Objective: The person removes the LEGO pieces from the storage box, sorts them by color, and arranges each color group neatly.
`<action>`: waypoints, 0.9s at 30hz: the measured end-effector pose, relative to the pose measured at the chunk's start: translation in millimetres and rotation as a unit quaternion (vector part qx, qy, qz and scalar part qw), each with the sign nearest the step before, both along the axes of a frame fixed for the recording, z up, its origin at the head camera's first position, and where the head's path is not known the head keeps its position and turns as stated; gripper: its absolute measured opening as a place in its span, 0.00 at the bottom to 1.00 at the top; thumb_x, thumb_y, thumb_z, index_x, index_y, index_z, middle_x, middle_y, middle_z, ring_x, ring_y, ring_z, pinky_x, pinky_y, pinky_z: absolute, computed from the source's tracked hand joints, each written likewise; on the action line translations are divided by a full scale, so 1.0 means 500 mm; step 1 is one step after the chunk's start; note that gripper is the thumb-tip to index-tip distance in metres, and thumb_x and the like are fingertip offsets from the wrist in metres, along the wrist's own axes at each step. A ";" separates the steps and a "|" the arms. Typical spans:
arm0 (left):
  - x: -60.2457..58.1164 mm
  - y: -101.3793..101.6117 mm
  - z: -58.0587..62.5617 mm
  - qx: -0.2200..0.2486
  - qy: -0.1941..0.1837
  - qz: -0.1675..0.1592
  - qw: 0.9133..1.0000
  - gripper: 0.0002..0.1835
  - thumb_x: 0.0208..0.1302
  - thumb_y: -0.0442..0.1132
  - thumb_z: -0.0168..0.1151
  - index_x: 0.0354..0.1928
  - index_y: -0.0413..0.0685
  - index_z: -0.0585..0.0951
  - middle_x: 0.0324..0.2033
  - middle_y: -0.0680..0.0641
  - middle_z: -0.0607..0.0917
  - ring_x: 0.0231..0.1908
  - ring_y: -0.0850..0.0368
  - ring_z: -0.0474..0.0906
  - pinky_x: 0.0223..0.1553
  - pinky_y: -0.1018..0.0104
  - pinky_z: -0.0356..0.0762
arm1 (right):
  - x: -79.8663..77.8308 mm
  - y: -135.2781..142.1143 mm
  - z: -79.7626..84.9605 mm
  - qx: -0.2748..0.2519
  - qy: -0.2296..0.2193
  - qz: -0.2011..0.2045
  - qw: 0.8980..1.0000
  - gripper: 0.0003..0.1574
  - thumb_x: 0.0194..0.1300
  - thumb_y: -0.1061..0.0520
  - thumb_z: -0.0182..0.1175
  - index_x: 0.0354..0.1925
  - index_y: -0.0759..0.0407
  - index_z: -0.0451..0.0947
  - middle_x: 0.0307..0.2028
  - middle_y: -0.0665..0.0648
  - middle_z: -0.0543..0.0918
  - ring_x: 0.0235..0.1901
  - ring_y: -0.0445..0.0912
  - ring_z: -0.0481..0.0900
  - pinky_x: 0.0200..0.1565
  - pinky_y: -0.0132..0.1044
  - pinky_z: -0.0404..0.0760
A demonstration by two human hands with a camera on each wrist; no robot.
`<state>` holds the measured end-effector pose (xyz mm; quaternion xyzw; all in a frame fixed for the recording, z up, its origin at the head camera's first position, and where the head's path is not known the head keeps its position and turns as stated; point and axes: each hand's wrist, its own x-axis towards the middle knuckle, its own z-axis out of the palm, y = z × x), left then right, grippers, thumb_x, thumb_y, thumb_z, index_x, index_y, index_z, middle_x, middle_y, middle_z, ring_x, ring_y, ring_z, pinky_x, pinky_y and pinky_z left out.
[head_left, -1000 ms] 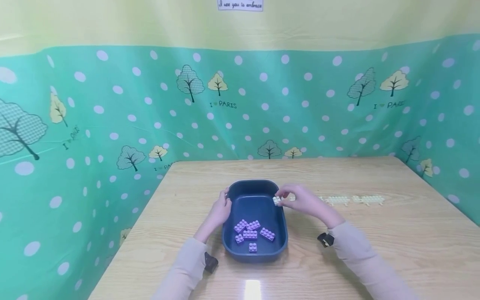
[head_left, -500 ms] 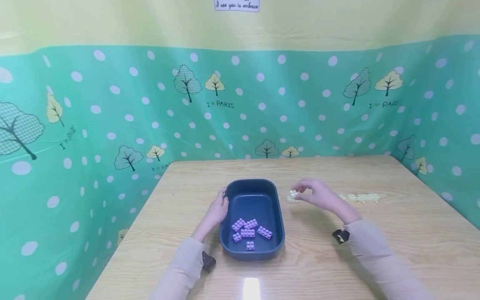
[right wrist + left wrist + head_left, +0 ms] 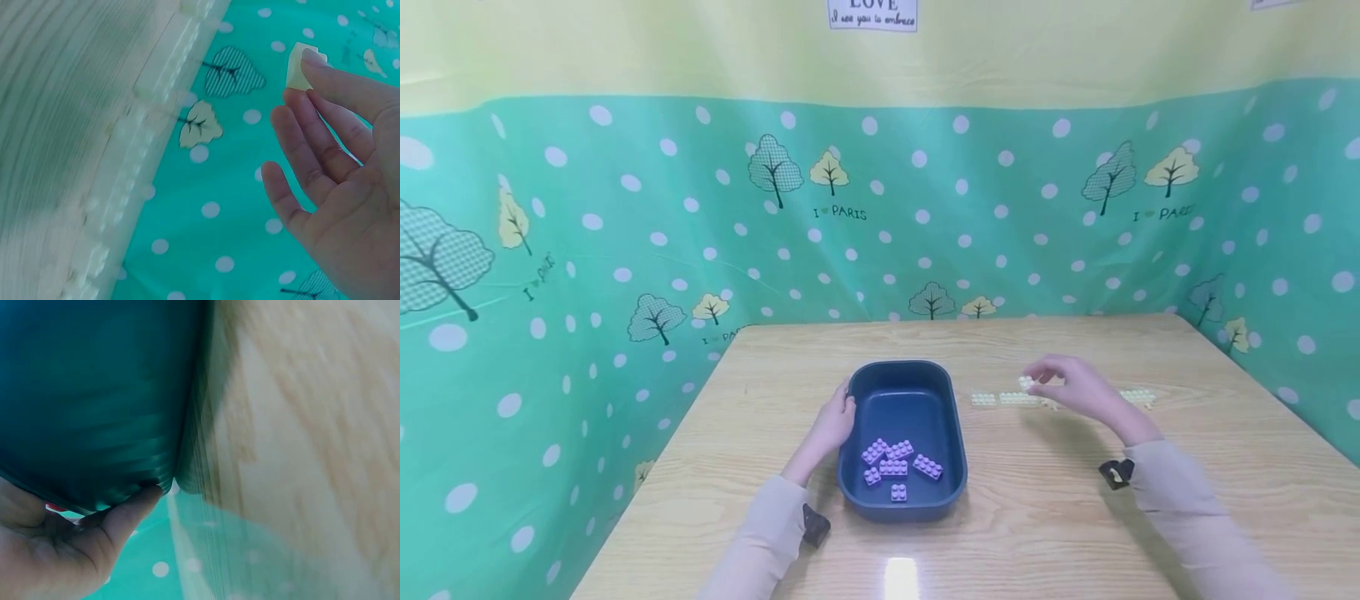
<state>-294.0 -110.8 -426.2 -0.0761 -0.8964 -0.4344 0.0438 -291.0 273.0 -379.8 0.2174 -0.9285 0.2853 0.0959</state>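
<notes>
My left hand grips the left rim of a dark blue plastic tub; in the left wrist view its thumb lies along the tub wall. Several purple toy bricks are in the near half of the tub. To the right, my right hand pinches a small pale cream toy brick between thumb and fingertips. That brick shows clearly in the right wrist view, lifted off the table. Below it runs a row of cream bricks, partly hidden behind the hand.
The wooden table carries the tub and the brick row. Another cream brick lies at the row's left end, near the tub, and more cream bricks extend to the right. A green dotted curtain hangs behind and at both sides.
My right hand has moved right, away from the tub's right rim, carrying the cream brick above the row. The left hand keeps its grip on the tub.
</notes>
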 end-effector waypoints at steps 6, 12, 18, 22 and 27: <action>-0.001 0.000 -0.001 0.006 -0.008 0.002 1.000 0.26 0.72 0.35 0.37 0.68 0.28 0.55 0.63 0.28 0.65 0.62 0.32 0.63 0.62 0.42 0.64 | 0.004 0.047 -0.002 0.006 -0.019 -0.023 1.000 0.21 0.58 0.55 0.64 0.48 0.64 0.79 0.42 0.61 0.84 0.40 0.53 0.80 0.49 0.58 0.75; 0.001 -0.005 -0.002 0.022 -0.014 0.000 1.000 0.26 0.72 0.36 0.38 0.68 0.29 0.55 0.62 0.28 0.67 0.62 0.34 0.65 0.62 0.43 0.65 | 0.012 0.091 -0.005 0.007 -0.024 -0.039 0.999 0.21 0.59 0.55 0.63 0.49 0.66 0.78 0.42 0.63 0.83 0.41 0.54 0.79 0.46 0.56 0.77; 0.000 -0.005 -0.002 0.031 -0.013 -0.006 0.999 0.26 0.71 0.35 0.38 0.67 0.28 0.56 0.60 0.27 0.69 0.61 0.33 0.66 0.62 0.44 0.65 | 0.022 0.127 -0.009 0.006 -0.024 -0.054 0.998 0.20 0.60 0.56 0.63 0.48 0.67 0.78 0.42 0.66 0.83 0.40 0.55 0.80 0.42 0.52 0.79; -0.002 -0.004 -0.001 0.036 -0.017 -0.008 0.999 0.27 0.72 0.36 0.38 0.68 0.29 0.55 0.60 0.27 0.69 0.60 0.33 0.67 0.61 0.44 0.67 | 0.024 0.143 -0.011 0.010 -0.025 -0.064 0.998 0.19 0.60 0.57 0.63 0.47 0.68 0.78 0.41 0.66 0.83 0.39 0.56 0.80 0.39 0.49 0.80; -0.003 -0.006 -0.003 0.039 -0.019 -0.005 0.999 0.26 0.72 0.35 0.38 0.68 0.30 0.54 0.60 0.27 0.69 0.60 0.34 0.67 0.61 0.44 0.67 | 0.022 0.167 -0.014 0.011 -0.032 -0.068 0.997 0.20 0.60 0.57 0.63 0.47 0.69 0.78 0.40 0.67 0.83 0.39 0.56 0.80 0.34 0.41 0.80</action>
